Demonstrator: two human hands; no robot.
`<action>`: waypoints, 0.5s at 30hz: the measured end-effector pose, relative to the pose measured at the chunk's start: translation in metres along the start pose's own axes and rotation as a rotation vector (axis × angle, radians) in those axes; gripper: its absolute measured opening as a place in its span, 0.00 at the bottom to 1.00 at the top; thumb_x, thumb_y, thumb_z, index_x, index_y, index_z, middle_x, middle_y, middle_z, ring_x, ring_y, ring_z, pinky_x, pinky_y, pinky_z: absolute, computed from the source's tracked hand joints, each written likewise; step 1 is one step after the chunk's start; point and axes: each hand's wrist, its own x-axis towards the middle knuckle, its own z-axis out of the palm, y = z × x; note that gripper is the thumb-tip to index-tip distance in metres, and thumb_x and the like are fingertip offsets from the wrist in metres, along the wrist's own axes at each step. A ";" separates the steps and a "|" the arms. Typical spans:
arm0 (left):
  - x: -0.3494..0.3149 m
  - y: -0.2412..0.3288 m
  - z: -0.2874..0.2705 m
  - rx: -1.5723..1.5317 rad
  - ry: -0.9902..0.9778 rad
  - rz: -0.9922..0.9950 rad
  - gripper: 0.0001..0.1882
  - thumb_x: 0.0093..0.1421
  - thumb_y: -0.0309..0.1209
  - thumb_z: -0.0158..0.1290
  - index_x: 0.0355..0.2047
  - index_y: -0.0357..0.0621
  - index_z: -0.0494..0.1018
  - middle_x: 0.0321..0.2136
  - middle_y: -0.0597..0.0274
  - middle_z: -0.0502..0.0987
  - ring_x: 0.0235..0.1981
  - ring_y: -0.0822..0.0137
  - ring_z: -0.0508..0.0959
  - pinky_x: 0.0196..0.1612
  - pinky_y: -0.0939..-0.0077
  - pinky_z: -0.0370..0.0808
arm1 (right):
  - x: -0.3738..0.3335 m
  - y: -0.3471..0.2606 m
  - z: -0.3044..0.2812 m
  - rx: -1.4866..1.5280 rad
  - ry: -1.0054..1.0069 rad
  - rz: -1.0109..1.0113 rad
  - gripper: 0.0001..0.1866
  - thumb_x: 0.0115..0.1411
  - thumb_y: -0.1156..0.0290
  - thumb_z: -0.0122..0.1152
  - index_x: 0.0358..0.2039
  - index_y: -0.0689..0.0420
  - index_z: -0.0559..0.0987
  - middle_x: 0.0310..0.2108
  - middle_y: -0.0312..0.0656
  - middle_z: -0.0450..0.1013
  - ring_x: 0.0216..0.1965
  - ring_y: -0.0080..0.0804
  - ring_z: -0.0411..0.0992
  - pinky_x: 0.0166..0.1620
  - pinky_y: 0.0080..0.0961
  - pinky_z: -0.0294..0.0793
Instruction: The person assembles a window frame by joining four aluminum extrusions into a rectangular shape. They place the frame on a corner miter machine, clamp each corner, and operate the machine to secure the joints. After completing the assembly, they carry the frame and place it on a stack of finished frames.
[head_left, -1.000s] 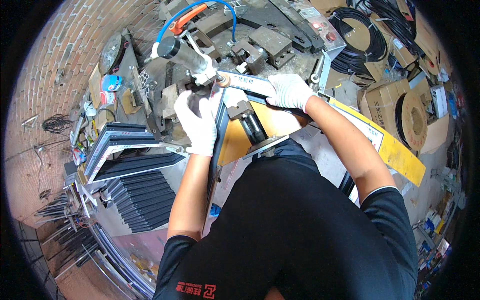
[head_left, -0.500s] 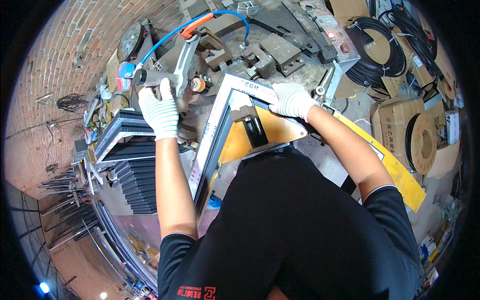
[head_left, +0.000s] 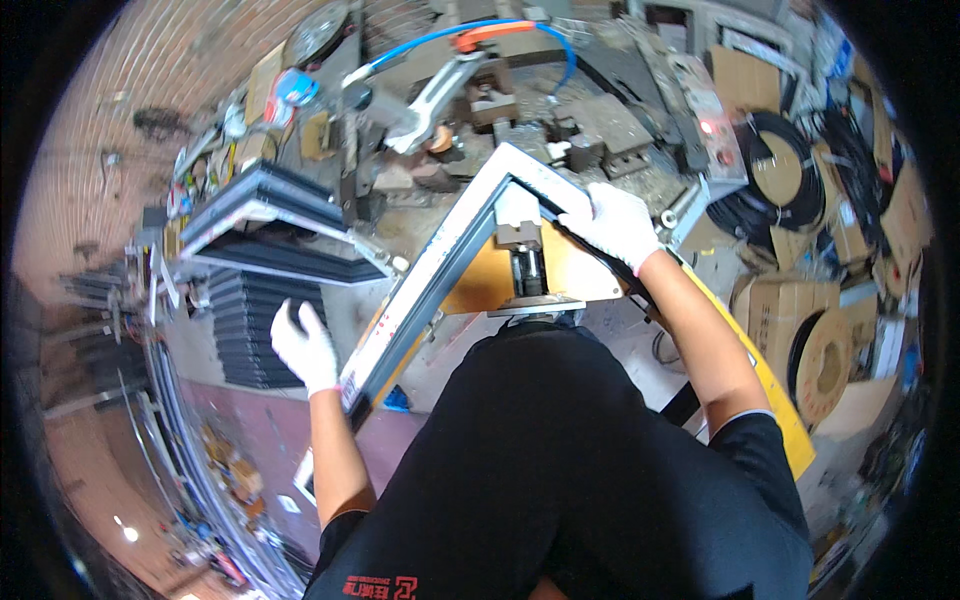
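Observation:
A white and dark-grey metal profile frame point(head_left: 420, 262) lies with its corner pointing away from me, over a yellow-orange plate point(head_left: 585, 268). Inside that corner sits a metal clamp block point(head_left: 519, 236) on a dark shaft. My right hand point(head_left: 612, 228), in a white glove, is closed around the frame's right leg near the corner. Off to the left, my gloved left hand point(head_left: 305, 347) hangs beside the frame's long left leg, fingers apart and holding nothing. Beyond the corner stands a lever arm point(head_left: 440, 95) with an orange handle point(head_left: 494, 36) and a blue hose.
Corner-shaped frames point(head_left: 262, 215) rest on a stack of dark profiles point(head_left: 255, 330) at the left. A red-buttoned control box point(head_left: 714, 140), black cable coils point(head_left: 775, 170), a cardboard box point(head_left: 765, 320) and a wooden spool point(head_left: 822, 365) occupy the right. A long yellow bar point(head_left: 775, 410) slants beside my right arm.
My left hand has let go of the grey cylinder by the lever arm and come back toward me, to the left of the frame. My right hand stays on the frame. The whole view has shifted.

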 end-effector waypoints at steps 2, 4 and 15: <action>-0.065 -0.084 -0.031 0.140 0.028 -0.318 0.23 0.67 0.40 0.58 0.54 0.35 0.77 0.50 0.42 0.80 0.53 0.43 0.78 0.59 0.54 0.74 | -0.003 -0.004 0.002 -0.047 0.030 0.049 0.29 0.60 0.39 0.63 0.33 0.58 0.79 0.31 0.56 0.77 0.37 0.58 0.78 0.42 0.48 0.76; -0.140 -0.167 -0.075 0.367 -0.059 -0.615 0.28 0.68 0.47 0.55 0.58 0.36 0.74 0.54 0.42 0.77 0.56 0.42 0.76 0.61 0.52 0.73 | -0.005 -0.008 0.006 -0.075 0.058 0.078 0.27 0.62 0.42 0.61 0.34 0.59 0.80 0.32 0.56 0.78 0.37 0.56 0.79 0.41 0.47 0.76; -0.526 -0.254 -0.283 0.741 -0.453 -1.767 0.44 0.67 0.70 0.37 0.72 0.55 0.62 0.68 0.48 0.67 0.67 0.49 0.69 0.67 0.53 0.66 | -0.003 0.006 0.005 -0.320 -0.031 0.101 0.47 0.71 0.31 0.37 0.55 0.68 0.79 0.46 0.65 0.80 0.50 0.63 0.77 0.54 0.47 0.74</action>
